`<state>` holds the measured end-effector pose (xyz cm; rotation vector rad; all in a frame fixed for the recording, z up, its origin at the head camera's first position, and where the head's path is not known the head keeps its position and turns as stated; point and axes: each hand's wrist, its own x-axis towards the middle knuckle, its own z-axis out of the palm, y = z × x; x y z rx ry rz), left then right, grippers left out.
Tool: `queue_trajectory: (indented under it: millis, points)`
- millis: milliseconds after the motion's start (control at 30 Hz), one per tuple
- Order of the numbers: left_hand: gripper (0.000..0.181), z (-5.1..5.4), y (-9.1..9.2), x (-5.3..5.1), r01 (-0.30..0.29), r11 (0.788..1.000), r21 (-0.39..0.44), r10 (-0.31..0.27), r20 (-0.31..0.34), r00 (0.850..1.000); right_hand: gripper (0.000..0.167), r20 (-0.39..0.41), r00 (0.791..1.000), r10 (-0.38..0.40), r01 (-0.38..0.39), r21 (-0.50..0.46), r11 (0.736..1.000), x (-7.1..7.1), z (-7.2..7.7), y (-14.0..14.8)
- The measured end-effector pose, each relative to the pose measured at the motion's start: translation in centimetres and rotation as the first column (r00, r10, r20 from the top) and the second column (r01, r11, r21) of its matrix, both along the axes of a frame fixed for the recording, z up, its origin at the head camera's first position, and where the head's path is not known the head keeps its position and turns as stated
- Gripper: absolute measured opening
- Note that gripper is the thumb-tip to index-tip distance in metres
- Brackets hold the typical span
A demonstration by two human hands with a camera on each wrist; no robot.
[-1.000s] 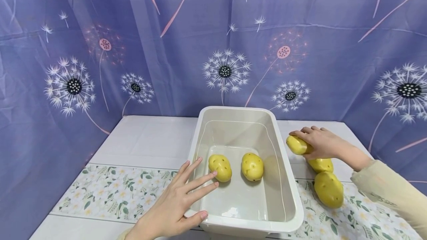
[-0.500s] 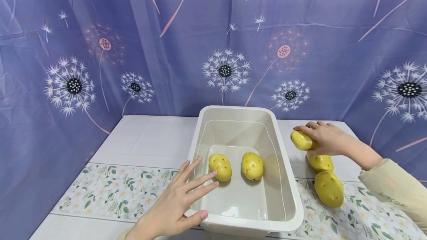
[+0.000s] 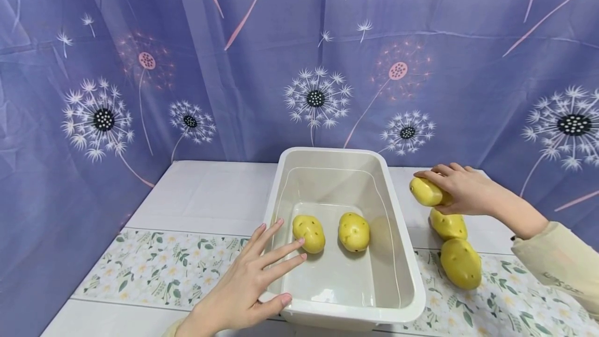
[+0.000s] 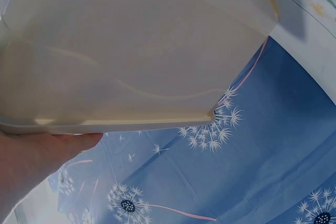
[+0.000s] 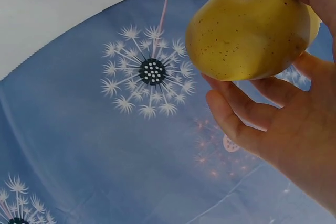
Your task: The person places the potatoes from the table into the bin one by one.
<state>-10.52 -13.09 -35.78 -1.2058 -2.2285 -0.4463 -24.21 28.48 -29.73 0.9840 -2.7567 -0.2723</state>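
Gripping potato (image 3: 426, 192) in right hand (image 3: 470, 191), apart from tub (image 3: 403, 233) at right rim; spreading left hand (image 3: 248, 282) wide over left edge (image 3: 274, 191).

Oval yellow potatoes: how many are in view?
5: two potatoes inside the pale rectangular plastic tub, two more on the white, flower-banded table right of it, and one in the right hand.

A purple-blue dandelion-print curtain (image 3: 252, 92) hangs behind a white table (image 3: 215, 191) with a floral band (image 3: 164, 269).
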Motion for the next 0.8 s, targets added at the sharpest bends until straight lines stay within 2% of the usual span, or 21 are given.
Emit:
queue_trajectory:
  millis: [167,400,600,800]
  points:
    - [0.045,0.0,0.0,0.0,0.000,1.000,-0.003,0.000,0.002,1.000,0.071,0.003,1.000,0.009,-0.009,-0.007,1.000,0.2,0.3,-0.2]
    - [0.047,0.2,-0.1,0.1,-0.011,1.000,-0.019,0.011,0.007,1.000,0.071,-0.031,0.999,0.041,-0.042,-0.026,0.999,0.6,0.6,-0.5]
    - [0.052,0.7,-0.3,0.3,-0.032,0.997,-0.068,0.035,0.048,0.998,0.070,-0.056,0.997,0.054,-0.055,-0.018,0.998,1.0,0.9,-1.1]
    - [0.053,1.2,-0.1,0.6,-0.041,0.996,-0.077,0.046,0.072,0.996,0.070,-0.082,0.994,0.069,-0.071,-0.022,0.997,1.2,1.0,-1.6]
